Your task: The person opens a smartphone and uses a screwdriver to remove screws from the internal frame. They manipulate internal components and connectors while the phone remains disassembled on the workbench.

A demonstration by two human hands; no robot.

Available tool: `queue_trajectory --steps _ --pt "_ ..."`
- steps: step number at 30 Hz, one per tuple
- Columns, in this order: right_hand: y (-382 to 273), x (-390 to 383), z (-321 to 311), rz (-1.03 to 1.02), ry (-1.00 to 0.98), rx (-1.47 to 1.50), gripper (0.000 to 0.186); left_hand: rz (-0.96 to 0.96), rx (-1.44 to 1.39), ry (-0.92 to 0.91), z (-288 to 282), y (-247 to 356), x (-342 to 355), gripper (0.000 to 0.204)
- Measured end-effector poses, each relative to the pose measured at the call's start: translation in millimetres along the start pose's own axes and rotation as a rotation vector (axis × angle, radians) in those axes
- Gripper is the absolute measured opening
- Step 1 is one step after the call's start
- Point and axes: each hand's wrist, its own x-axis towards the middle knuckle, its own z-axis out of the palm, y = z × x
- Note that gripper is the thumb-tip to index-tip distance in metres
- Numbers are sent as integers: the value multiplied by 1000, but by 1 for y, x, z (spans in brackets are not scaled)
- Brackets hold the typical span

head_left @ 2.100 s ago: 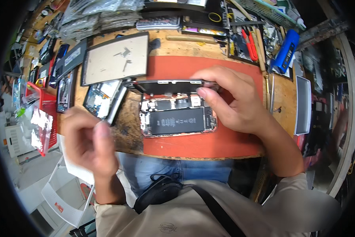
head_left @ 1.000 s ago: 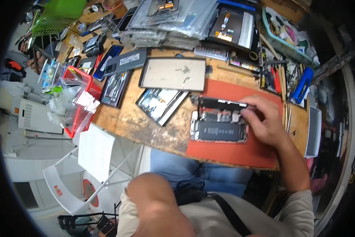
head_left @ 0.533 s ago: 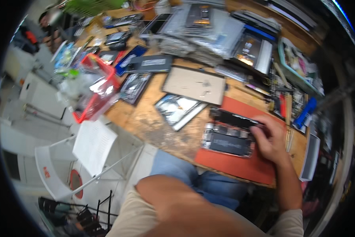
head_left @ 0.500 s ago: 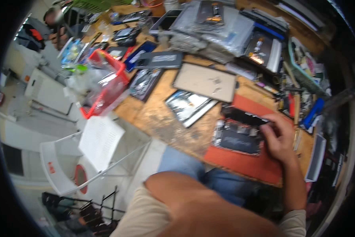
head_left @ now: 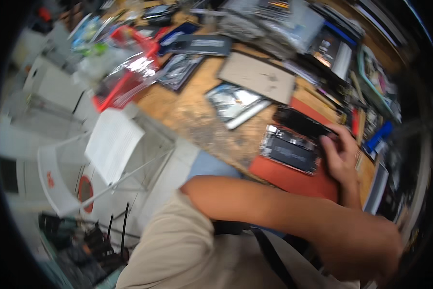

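An opened phone (head_left: pixel 289 153) lies on an orange-red mat (head_left: pixel 301 185), its dark battery and circuit parts exposed. Along its far side a dark phone screen (head_left: pixel 301 123) is tilted up. My right hand (head_left: pixel 340 150) grips the screen's right end between thumb and fingers. My left forearm crosses in front of my body to the right. At its end my left hand (head_left: pixel 370 250) is low in the right corner, smeared by motion, its fingers not distinguishable.
Beyond the mat lie a tan panel (head_left: pixel 257 77) and an opened device (head_left: pixel 236 103). A red basket (head_left: pixel 111 96) with plastic bags stands left. Stacked wrapped parts (head_left: pixel 269 29) fill the back; tools and a teal tray (head_left: pixel 370 72) line the right. A white folding chair (head_left: pixel 113 144) stands left.
My left forearm has swung across my body to the right, bringing the blurred hand into the lower right. The view has tilted, shifting the bench upward. My right hand still holds the raised screen.
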Motion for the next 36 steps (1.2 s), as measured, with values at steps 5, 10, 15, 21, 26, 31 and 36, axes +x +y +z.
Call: queue_trajectory --steps 5,10,15,21,26,31,36 --pt "-35 8 1 316 -217 268 27 -656 511 -51 -27 74 -100 36" --pt "-19 7 4 41 31 223 25 -1092 1181 -135 -23 82 -133 41" --pt "-21 8 10 -48 32 202 24 -1134 1484 -193 -21 69 -139 48" --pt "-12 8 12 -138 37 210 26 -1122 1580 -260 -30 57 -142 42" --pt "-9 7 12 -131 30 212 25 -1088 1573 -290 -37 56 -141 36" --pt "-9 7 9 -106 25 201 23 -1076 1549 -329 -45 56 -141 36" --pt "-7 7 12 -120 36 201 22 -1084 1531 -401 -50 60 -140 38"
